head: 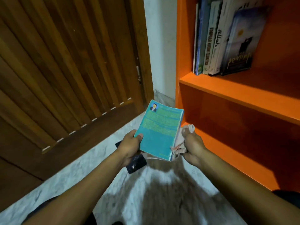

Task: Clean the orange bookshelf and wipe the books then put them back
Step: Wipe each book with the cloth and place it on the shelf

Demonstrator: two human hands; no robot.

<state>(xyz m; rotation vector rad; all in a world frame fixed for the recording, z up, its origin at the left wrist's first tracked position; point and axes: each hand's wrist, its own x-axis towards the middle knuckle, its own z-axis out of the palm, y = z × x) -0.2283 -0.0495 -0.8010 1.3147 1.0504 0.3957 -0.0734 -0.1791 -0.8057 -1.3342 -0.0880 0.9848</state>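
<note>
Teal book (159, 132) at centre, green text blocks; orange bookshelf (227, 88) at two o'clock; brown slatted door (65, 70) at ten o'clock; pale pinkish cloth (183, 142); grey-white marbled floor (78, 181).

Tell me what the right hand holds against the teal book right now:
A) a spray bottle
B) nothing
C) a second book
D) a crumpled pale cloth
D: the right hand grips a crumpled pale cloth pressed to the edge of the teal book, which the left hand holds up.

Glossy orange-painted bookshelf (235, 88) at right; slatted varnished wood door (65, 70) at left; matt, worn paper teal book (159, 130); crumpled cloth (181, 143).
</note>
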